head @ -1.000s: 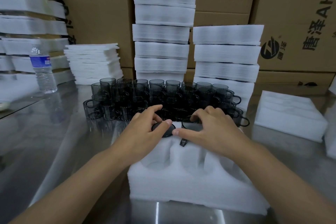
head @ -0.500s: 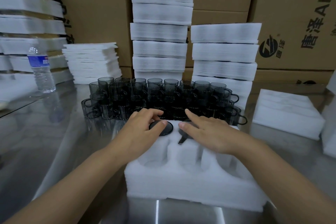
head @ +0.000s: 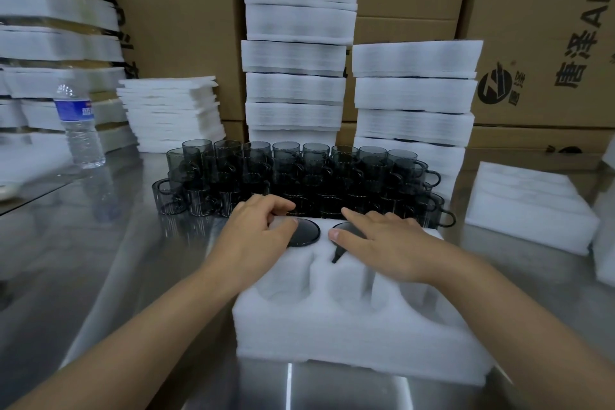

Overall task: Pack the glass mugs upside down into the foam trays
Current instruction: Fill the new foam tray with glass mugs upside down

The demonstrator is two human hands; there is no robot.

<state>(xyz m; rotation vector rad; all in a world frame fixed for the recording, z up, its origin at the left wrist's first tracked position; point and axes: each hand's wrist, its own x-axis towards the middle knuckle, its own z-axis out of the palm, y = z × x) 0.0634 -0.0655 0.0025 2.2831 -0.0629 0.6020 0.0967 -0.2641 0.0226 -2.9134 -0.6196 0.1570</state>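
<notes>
pressing on two upside-down mugs in the far row of the tray (head: 349,336), at 12 o'clock, likely so the foam hugs them tight. resting the left hand (head: 256,236), fingers loosely bent and holding nothing, on the left mug (head: 304,233). laying the right hand (head: 386,243) flat and wide on the right mug (head: 346,230). keeping the near holes at 6 o'clock free for more. probably reaching next for the mug bunch (head: 299,173) on the desk (head: 100,276), just past the tray.

Bare forearms (head: 149,326), left grip (head: 256,236), right grip (head: 392,243)
</notes>
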